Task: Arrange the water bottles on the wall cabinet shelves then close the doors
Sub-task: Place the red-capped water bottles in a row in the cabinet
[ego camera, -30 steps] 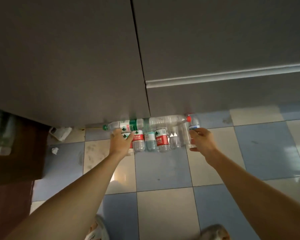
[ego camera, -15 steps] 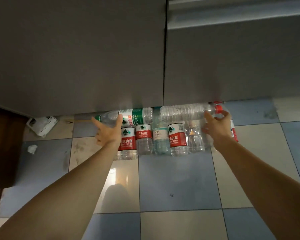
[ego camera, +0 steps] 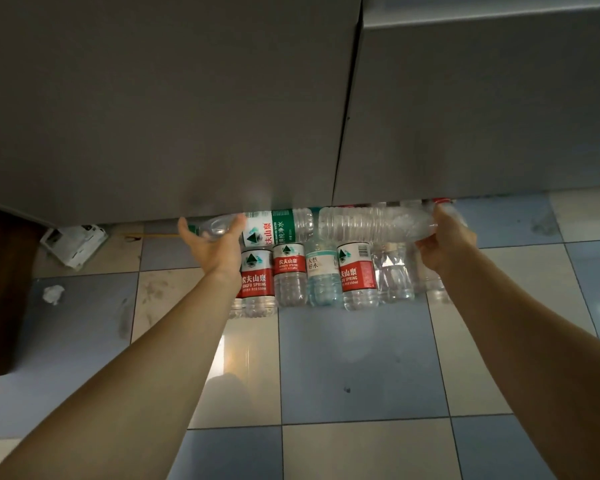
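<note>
Bottles: two lie across others (both hand-held).

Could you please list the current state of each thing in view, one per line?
Left hand: grips the green-labelled bottle.
Right hand: grips the clear unlabelled bottle.
Green-labelled plastic water bottle: lying sideways across the row.
Clear unlabelled plastic bottle: lying sideways.
Row of upright bottles: standing on the floor.
Grey cabinet doors: closed.

A floor of blue and cream tiles carries a row of upright water bottles at twelve o'clock. At ten o'clock lie a crumpled carton and a paper wad.
</note>
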A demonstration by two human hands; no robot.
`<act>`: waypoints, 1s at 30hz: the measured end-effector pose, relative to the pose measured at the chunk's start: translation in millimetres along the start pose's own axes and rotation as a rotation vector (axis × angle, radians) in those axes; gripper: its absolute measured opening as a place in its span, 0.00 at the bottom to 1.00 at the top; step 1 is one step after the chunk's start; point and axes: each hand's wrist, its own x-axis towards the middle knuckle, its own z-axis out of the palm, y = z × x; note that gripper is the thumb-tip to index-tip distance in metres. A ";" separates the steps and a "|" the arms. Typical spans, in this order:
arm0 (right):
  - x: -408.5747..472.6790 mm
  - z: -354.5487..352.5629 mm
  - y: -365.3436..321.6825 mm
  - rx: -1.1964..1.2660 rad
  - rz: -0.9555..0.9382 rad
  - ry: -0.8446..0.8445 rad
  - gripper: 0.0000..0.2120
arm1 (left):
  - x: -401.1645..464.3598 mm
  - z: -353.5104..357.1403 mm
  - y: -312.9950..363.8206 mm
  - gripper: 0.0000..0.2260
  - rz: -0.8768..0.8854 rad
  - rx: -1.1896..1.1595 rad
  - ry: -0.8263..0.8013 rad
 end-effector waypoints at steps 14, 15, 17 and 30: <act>-37.2 -36.8 -5.6 -0.066 -0.217 -0.095 0.11 | -44.8 -27.6 31.5 0.11 0.178 -0.067 -0.108; -44.0 -37.6 -10.3 -0.105 -0.269 -0.092 0.10 | -51.1 -27.9 37.4 0.10 0.263 0.005 -0.155; -59.6 -40.6 -19.6 -0.224 -0.377 -0.078 0.11 | -65.3 -28.0 52.0 0.10 0.407 0.129 -0.261; -164.3 -97.5 -19.9 -0.867 -0.644 -0.338 0.17 | -169.9 10.7 85.7 0.15 0.757 0.794 -1.115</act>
